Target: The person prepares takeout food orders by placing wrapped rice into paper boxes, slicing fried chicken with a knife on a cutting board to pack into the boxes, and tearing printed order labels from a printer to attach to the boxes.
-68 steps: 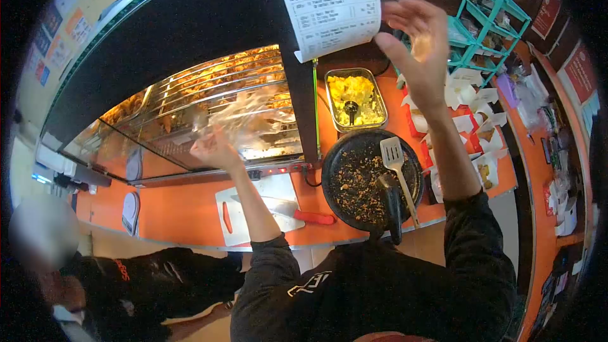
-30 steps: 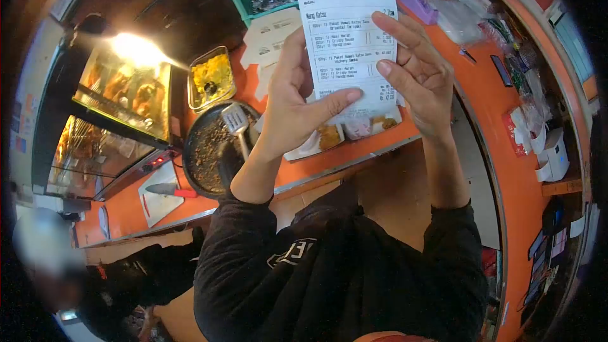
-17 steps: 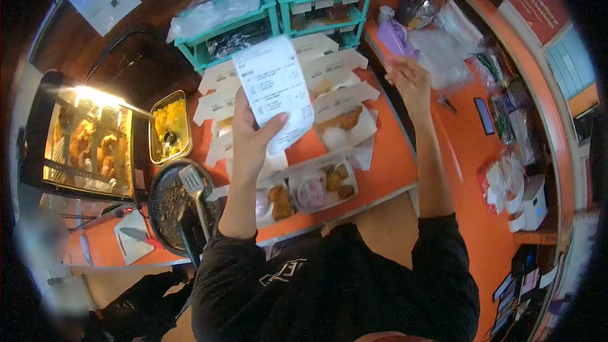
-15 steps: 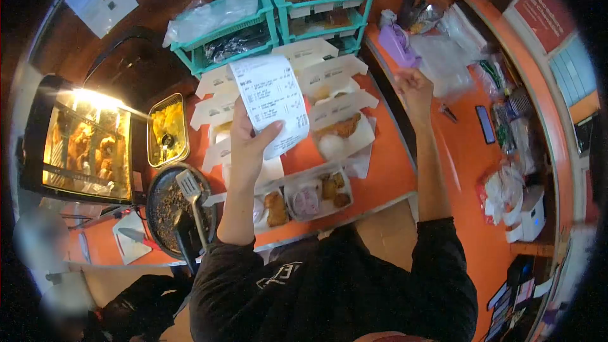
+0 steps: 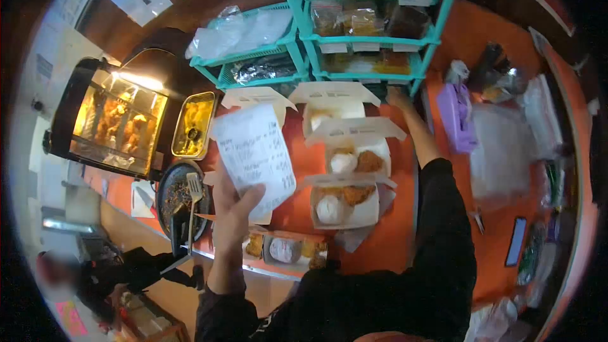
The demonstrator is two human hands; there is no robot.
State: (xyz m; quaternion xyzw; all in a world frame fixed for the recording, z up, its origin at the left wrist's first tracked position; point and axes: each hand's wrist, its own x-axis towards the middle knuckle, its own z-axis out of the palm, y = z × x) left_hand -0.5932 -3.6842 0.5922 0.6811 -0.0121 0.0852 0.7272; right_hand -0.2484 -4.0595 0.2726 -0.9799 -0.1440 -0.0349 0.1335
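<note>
My left hand (image 5: 235, 206) grips a printed paper receipt (image 5: 254, 155), thumb in front, over the orange counter. My right arm stretches forward. My right hand (image 5: 399, 98) is at the foot of the teal basket rack (image 5: 380, 41); its fingers are too small and partly hidden to read. Between my arms stand open white food boxes. One box (image 5: 324, 117) is farthest back. The middle box (image 5: 335, 151) and the nearest box (image 5: 310, 215) hold a wrapped white ball and fried chicken (image 5: 370, 161). At the front edge, a tray holds a wrapped bundle (image 5: 285, 250) and fried pieces.
At left are a lit food warmer (image 5: 117, 123), a metal tray of yellow food (image 5: 193, 123) and a dark pan (image 5: 174, 199) with a spatula (image 5: 194, 190). A purple holder (image 5: 457, 117), plastic bags (image 5: 500, 152) and a phone (image 5: 515, 242) lie right. Another person (image 5: 120, 278) is lower left.
My right hand has gone from above the right counter to the foot of the teal rack. The receipt stays in my left hand. The view has shifted, and the other person shows more.
</note>
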